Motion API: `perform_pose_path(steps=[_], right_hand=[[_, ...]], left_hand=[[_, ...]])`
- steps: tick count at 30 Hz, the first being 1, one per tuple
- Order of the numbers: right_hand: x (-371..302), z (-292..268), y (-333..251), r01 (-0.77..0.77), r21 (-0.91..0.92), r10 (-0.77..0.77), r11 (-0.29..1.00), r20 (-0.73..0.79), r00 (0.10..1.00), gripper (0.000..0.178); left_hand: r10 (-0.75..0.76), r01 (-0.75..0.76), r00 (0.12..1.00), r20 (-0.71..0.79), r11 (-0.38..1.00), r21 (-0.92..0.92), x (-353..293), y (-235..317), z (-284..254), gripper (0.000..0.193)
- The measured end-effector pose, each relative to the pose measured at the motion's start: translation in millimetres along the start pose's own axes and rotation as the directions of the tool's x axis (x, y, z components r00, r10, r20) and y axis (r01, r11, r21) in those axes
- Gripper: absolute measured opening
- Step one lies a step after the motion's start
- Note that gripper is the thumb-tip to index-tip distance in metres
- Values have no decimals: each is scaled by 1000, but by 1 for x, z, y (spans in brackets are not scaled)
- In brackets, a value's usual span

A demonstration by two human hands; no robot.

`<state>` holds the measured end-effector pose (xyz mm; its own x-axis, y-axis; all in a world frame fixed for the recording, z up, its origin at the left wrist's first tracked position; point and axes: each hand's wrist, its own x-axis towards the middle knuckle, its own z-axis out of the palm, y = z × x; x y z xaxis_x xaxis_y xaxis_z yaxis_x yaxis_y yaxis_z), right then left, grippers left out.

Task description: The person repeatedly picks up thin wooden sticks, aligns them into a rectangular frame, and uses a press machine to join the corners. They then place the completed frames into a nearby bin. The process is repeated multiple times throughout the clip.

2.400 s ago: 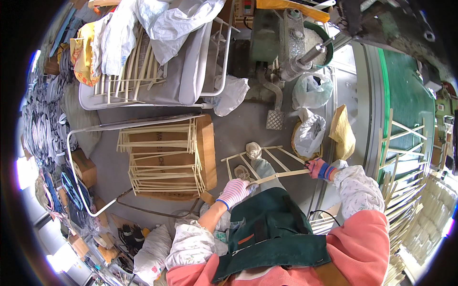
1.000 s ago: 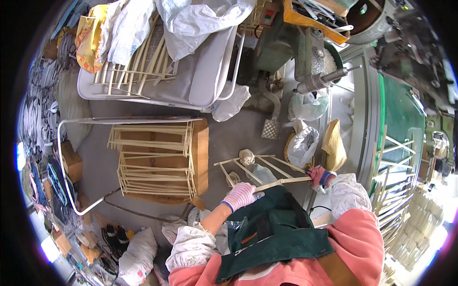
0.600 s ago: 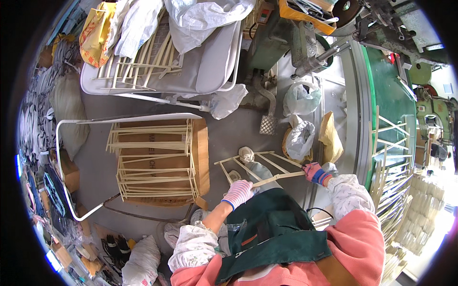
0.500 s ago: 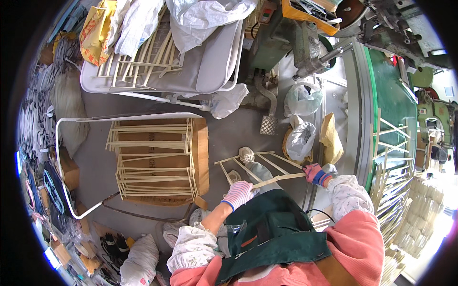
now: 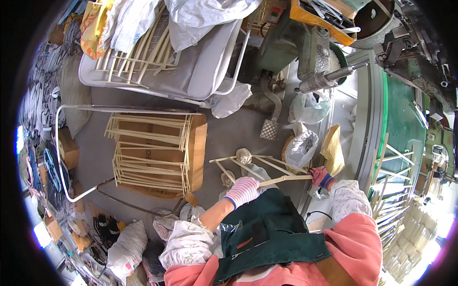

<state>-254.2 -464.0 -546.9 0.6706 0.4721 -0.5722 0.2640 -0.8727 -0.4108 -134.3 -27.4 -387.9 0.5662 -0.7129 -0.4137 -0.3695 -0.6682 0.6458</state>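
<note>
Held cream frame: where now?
Head view, just right of centre: the cream frame is in the left hand and right hand, below the foot pedal in the picture.

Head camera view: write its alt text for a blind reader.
A person's gloved left hand and right hand hold a pale ladder-like frame by its near bar. More pale slats lie on brown cardboard at left.
</note>
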Motion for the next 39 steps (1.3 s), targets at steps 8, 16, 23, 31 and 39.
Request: perform_pose_path(steps=[8, 16, 23, 31, 39], right_hand=[[57, -74, -127, -29, -426, -139, 904, -357, 924, 58], [113, -126, -260, -18, 121, 69, 992, -430, 900, 33], [45, -103, -299, 17, -76, -45, 997, -386, 921, 24], [39, -88, -297, -71, -32, 54, 997, -372, 926, 16], [13, -58, -355, 154, 205, -131, 967, -123, 984, 17]], left_hand=[[-100, 96, 994, 47, 991, 88, -20, -30, -15, 41], [322, -202, 755, -571, 943, 264, -47, -13, -63, 34], [-420, 347, 288, -861, 883, -315, -153, -117, -17, 31], [-662, 450, 636, -396, 735, -506, -189, -129, 133, 30], [-400, -3, 763, 508, -787, -616, -91, -117, 203, 37]])
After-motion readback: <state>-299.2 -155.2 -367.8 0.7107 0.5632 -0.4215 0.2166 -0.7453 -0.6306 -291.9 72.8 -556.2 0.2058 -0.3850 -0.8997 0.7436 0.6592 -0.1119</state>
